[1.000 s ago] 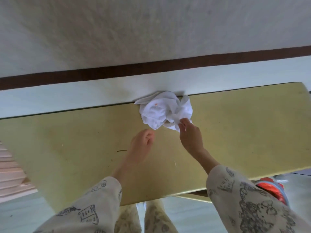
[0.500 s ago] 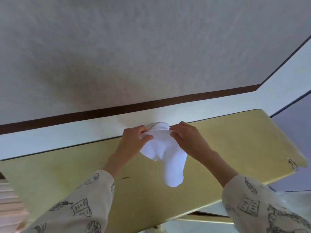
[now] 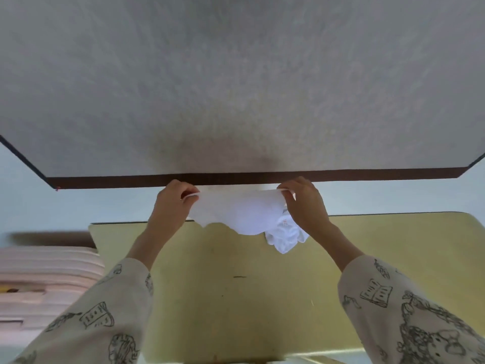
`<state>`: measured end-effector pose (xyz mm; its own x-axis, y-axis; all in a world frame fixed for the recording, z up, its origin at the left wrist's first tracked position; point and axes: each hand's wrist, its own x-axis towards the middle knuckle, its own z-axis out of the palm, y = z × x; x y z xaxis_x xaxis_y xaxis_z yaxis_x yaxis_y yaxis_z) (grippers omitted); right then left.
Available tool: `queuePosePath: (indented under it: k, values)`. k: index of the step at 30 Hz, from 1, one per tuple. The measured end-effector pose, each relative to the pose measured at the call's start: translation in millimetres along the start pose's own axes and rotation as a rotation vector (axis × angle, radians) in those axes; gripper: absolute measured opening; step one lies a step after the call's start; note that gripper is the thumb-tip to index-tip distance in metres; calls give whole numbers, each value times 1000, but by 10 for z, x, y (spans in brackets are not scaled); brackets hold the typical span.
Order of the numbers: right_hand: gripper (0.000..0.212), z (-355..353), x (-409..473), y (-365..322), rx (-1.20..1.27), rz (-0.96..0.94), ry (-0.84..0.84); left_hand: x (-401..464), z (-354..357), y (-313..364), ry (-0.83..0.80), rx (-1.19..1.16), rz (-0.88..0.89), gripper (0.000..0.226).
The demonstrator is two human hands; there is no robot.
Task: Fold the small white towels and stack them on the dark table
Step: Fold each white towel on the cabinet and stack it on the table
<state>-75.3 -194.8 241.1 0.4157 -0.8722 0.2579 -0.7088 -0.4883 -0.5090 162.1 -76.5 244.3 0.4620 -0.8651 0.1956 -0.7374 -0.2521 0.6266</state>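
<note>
I hold a small white towel [image 3: 241, 214] stretched in the air above the far edge of the yellow-green table [image 3: 262, 298]. My left hand [image 3: 172, 203] pinches its upper left corner. My right hand [image 3: 305, 203] pinches the upper right corner. The cloth sags between my hands, and a bunched part hangs down under my right hand, where a small pink mark shows. No other towel is in view.
A grey textured wall with a dark brown baseboard [image 3: 236, 177] rises just behind the table. A pale floor strip lies between them. A stack of pink padded material [image 3: 44, 279] sits left of the table.
Both hands took the crumpled towel off the table, lifted it and pulled apart, spreading its top edge. The camera view tilted up and shifted left.
</note>
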Motion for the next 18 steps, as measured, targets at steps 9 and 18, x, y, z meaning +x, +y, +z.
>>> queuePosePath:
  k: [9,18]
  values:
    - [20,429,-981,307,141,105,-404,-947,265,-689,-404,105,-60,13]
    - [24,932,-1630,766,50,354,-749,-1651,956,-1135,-747,90,-253,10]
